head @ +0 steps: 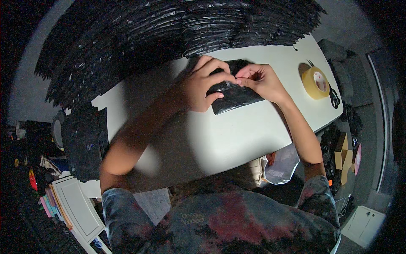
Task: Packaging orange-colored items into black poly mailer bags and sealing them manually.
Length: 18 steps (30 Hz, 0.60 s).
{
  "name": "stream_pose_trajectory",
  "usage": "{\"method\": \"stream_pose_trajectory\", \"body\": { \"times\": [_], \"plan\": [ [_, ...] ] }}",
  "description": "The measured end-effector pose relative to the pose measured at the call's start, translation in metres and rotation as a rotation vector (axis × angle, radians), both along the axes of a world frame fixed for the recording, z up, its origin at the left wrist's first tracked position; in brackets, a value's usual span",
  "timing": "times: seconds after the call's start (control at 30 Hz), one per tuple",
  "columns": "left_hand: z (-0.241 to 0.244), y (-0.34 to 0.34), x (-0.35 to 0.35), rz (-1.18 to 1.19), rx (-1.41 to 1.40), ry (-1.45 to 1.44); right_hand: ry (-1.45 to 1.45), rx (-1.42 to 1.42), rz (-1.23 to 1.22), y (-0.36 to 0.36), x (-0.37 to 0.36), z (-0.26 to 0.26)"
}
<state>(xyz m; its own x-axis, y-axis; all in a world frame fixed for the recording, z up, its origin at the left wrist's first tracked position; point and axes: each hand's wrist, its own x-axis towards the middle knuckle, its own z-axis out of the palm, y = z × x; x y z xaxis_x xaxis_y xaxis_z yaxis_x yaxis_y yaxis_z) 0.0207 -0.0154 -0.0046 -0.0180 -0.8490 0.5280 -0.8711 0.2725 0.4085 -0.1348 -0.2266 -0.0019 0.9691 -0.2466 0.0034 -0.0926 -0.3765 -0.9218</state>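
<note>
A flat black plastic package (238, 101) lies on the white table (234, 136), glossy and slightly creased. Over its left part is my left hand (204, 84), fingers spread and curved, the thumb apart from the index finger near the package's surface. My right hand (266, 82) comes in from the right with thumb and fingertips brought together. The fingertips of both hands meet above the middle of the package. Whatever may be between the right fingertips is too small to make out. A small pale, shiny strip shows on the package beside the left index finger.
Large stacks of black plastic packages (206, 25) line the table's far side. At the right stand a roll of clear packing tape (315, 82) and black-handled scissors (334, 97) partly behind it. A black stack (84, 146) sits left. Below the front edge hangs a plastic bag (280, 166).
</note>
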Motion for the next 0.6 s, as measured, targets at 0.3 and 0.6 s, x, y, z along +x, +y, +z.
{"method": "stream_pose_trajectory", "body": {
  "times": [0.3,0.6],
  "plan": [
    [0.003,0.000,-0.006,-0.045,0.076,-0.085,-0.028,-0.124,0.009,-0.001,-0.002,-0.002],
    [0.002,-0.001,-0.007,-0.040,0.092,-0.082,-0.160,-0.422,-0.054,0.022,-0.005,0.024]
  ]
}}
